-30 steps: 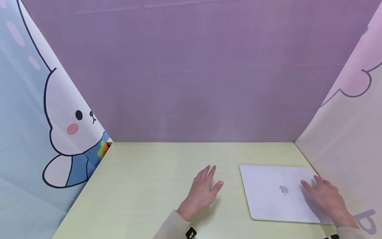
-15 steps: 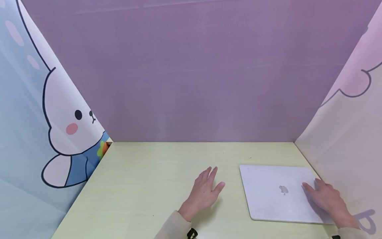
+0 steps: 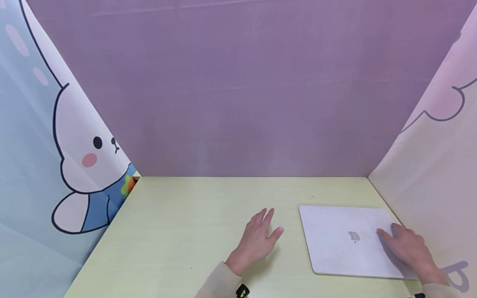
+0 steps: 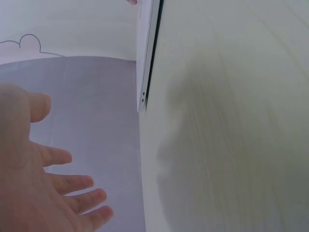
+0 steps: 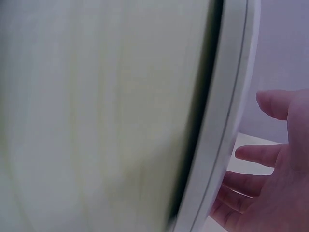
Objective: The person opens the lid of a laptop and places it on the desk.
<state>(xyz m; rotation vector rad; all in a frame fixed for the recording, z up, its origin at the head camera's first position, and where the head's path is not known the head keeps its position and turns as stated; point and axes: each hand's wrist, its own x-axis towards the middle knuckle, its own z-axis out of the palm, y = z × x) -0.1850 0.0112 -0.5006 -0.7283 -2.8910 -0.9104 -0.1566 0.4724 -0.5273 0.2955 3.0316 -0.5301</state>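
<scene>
A closed silver laptop (image 3: 335, 244) with an apple logo on its lid lies flat on the right side of the table. My right hand (image 3: 410, 248) is over the laptop's right edge, thumb above the lid and fingers beside the right side wall. In the right wrist view, the laptop's front edge (image 5: 217, 116) runs down past the spread fingers (image 5: 258, 153), with the thumb apart from the lid. My left hand (image 3: 255, 240) hovers above the table left of the laptop, fingers extended and thumb spread. Nothing is in its palm (image 4: 34, 193).
The pale wooden table (image 3: 179, 231) meets a purple back wall (image 3: 238, 91). A light printed cloth (image 3: 439, 178) stands close along the laptop's right side. On the left hangs a blue cloth with a cartoon rabbit (image 3: 85, 153).
My left hand has drifted slightly to the right. The right hand has shifted a little down and right at the laptop's edge. The laptop stays in place.
</scene>
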